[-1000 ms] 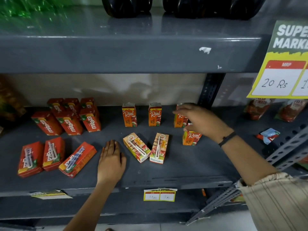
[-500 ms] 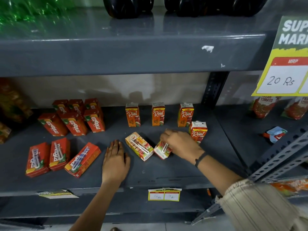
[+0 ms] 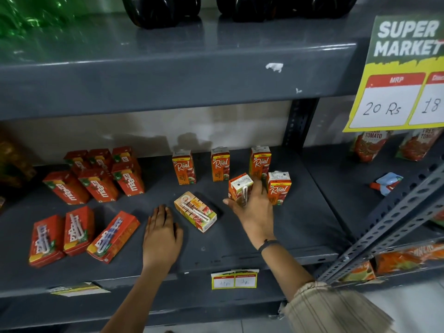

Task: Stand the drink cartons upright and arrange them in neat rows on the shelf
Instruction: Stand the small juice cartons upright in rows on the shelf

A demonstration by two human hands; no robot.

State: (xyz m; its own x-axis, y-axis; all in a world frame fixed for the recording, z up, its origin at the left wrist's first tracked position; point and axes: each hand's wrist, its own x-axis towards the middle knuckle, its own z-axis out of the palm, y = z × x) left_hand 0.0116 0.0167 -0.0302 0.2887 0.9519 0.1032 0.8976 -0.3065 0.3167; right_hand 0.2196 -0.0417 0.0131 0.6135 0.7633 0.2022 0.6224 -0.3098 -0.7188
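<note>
My right hand (image 3: 253,210) grips an orange Real carton (image 3: 239,188) and holds it tilted, nearly upright, just above the grey shelf (image 3: 276,236). Right beside it stands another Real carton (image 3: 278,187). Three Real cartons (image 3: 220,164) stand in a row at the back. One Real carton (image 3: 195,211) lies flat on its side, straw up, between my hands. My left hand (image 3: 162,233) rests flat on the shelf, fingers together, holding nothing. To the left, several red Maaza cartons (image 3: 101,175) stand upright and three Maaza cartons (image 3: 79,234) lie flat near the front.
A slanted metal brace (image 3: 389,224) crosses the right side in front of the shelf. Tomato sauce pouches (image 3: 370,145) and a small blue packet (image 3: 388,182) sit on the neighbouring shelf. A yellow price sign (image 3: 396,92) hangs at upper right. Dark bottles (image 3: 163,8) stand on the upper shelf.
My right hand left the back-row cartons, came forward to a lying Real carton, grasped it and lifted it toward upright. The left hand stayed flat on the shelf.
</note>
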